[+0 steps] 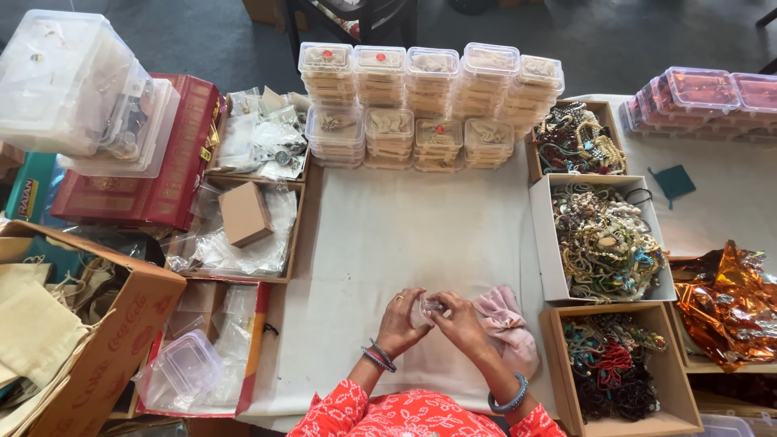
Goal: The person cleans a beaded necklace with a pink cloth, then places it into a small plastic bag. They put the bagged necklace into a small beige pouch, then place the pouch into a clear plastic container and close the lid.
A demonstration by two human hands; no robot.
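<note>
On white-clothed surface [405, 235] before stacked clear boxes [429, 105]: both hands, left hand [402, 324] and right hand [459, 321], fingers closed round small clear plastic piece [430, 307], beside pink pouch [503, 320]; grey floor [202, 40] beyond.

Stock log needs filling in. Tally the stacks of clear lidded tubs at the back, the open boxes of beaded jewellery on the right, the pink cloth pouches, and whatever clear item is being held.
Stacks of clear lidded tubs: 9
Open boxes of beaded jewellery: 3
Pink cloth pouches: 1
Small clear item being held: 1
Total: 14
</note>
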